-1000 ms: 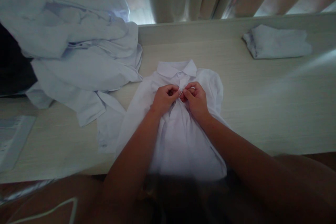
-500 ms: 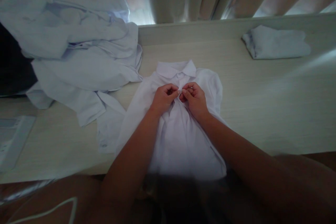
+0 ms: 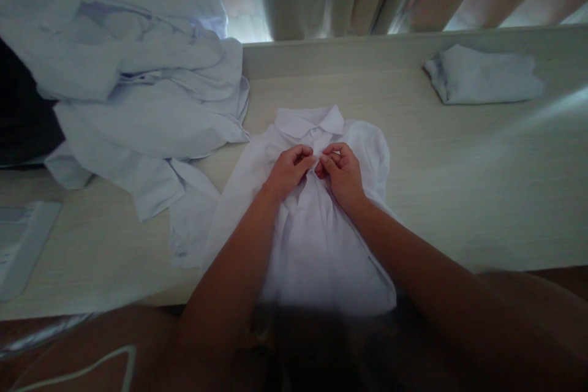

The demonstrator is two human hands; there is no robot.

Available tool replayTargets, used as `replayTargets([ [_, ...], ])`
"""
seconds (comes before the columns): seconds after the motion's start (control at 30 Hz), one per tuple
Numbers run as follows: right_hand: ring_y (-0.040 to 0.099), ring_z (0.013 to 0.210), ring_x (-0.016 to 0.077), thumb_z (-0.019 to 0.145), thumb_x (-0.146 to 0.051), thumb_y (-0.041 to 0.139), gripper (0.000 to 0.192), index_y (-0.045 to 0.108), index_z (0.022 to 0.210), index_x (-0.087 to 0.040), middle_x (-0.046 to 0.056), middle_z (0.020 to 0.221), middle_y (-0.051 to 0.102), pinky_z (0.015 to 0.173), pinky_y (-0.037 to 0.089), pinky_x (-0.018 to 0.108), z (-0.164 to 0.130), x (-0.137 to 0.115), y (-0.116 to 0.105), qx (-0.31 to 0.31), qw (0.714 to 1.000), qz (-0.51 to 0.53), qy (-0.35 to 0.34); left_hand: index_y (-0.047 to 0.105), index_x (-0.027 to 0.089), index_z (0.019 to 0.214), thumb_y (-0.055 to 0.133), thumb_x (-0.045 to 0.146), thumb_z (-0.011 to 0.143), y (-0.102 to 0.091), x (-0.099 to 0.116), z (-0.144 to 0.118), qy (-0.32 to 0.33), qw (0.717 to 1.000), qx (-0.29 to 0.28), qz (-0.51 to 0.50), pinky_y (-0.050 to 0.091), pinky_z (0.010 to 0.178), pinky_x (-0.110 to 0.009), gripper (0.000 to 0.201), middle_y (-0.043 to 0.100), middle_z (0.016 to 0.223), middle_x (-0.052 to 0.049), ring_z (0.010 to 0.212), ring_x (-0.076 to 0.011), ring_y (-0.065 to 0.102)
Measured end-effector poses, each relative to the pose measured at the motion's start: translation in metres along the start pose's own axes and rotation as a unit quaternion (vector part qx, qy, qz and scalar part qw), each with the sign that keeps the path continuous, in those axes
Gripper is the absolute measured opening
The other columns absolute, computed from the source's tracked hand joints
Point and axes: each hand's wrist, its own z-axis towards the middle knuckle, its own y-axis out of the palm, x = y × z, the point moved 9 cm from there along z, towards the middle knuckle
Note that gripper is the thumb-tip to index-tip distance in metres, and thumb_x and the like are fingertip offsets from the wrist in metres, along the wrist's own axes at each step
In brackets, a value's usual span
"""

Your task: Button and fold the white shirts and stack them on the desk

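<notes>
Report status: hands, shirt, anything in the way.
Left hand, right hand: both pinching white collared shirt below its collar. Shirt front-up on table. White garment pile at left, apart from hands.

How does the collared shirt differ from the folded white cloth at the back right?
The collared shirt lies spread out; the folded cloth is a compact bundle. The left hand and right hand pinch the collared shirt's front; neither touches the folded cloth. Both are white and lie on the table.
</notes>
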Motion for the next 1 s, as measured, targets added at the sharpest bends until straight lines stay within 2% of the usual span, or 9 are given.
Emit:
replayTargets([
  [0.07,0.053,0.056,0.0111,0.086,-0.024,0.059,0.013,0.05,0.095,-0.025,-0.006,0.066,0.057,0.056,0.044,0.025,0.0,0.0,-0.002,0.013,1.0,-0.017,-0.012,0.052,0.02,0.076,0.053,0.031,0.088,0.002,-0.003,-0.001,-0.018,0.999,-0.008,-0.033,0.029,0.039,-0.019,0.016,0.044,0.057,0.007,0.042,-0.0067,0.037],
  [0.17,0.056,0.071,0.0121,0.083,-0.023,0.061,0.017,0.053,0.097,-0.025,-0.002,0.084,0.059,0.065,0.047,0.026,0.001,-0.001,-0.008,0.043,0.995,-0.077,-0.038,0.052,0.021,0.077,0.054,0.033,0.088,0.003,-0.005,0.0,-0.028,0.998,-0.012,-0.05,0.029,0.038,-0.019,0.017,0.043,0.055,0.008,0.041,-0.0068,0.037],
  [0.27,0.057,0.083,0.0142,0.082,-0.023,0.062,0.02,0.053,0.1,-0.025,0.0,0.093,0.06,0.073,0.048,0.028,0.002,-0.001,-0.008,0.038,0.992,-0.111,-0.044,0.052,0.022,0.08,0.054,0.033,0.089,0.003,-0.009,0.001,-0.041,0.997,-0.01,-0.068,0.028,0.037,-0.019,0.015,0.042,0.054,0.008,0.04,-0.0073,0.037],
  [0.5,0.05,0.075,0.0139,0.08,-0.022,0.063,0.018,0.049,0.091,-0.025,-0.002,0.081,0.052,0.066,0.043,0.025,0.0,-0.003,-0.007,0.033,0.993,-0.11,-0.041,0.05,0.023,0.08,0.054,0.031,0.089,0.003,-0.01,0.0,-0.049,0.994,-0.006,-0.093,0.026,0.036,-0.02,0.013,0.04,0.053,0.008,0.038,-0.0076,0.033],
  [0.7,0.049,0.073,0.0131,0.078,-0.02,0.063,0.021,0.047,0.09,-0.025,-0.002,0.081,0.051,0.064,0.041,0.024,-0.002,-0.006,-0.008,0.047,0.992,-0.107,-0.054,0.05,0.022,0.077,0.051,0.029,0.089,-0.001,-0.005,-0.001,-0.046,0.998,0.023,-0.022,0.028,0.039,-0.021,0.014,0.041,0.052,0.007,0.04,-0.0089,0.037],
  [0.83,0.047,0.07,0.0126,0.077,-0.019,0.062,0.021,0.045,0.087,-0.025,-0.003,0.079,0.049,0.063,0.039,0.024,-0.002,-0.007,-0.008,0.056,0.992,-0.099,-0.059,0.051,0.022,0.077,0.053,0.029,0.088,-0.004,-0.005,0.001,-0.024,0.999,0.039,-0.013,0.029,0.042,-0.021,0.013,0.042,0.054,0.007,0.043,-0.0094,0.038],
  [1.0,0.045,0.07,0.0128,0.076,-0.018,0.062,0.023,0.044,0.088,-0.025,-0.003,0.079,0.049,0.062,0.039,0.024,-0.003,-0.007,-0.01,0.063,0.992,-0.096,-0.055,0.051,0.022,0.079,0.052,0.031,0.091,-0.001,-0.008,0.002,-0.027,0.999,0.019,-0.004,0.029,0.04,-0.02,0.015,0.043,0.053,0.007,0.041,-0.0084,0.038],
])
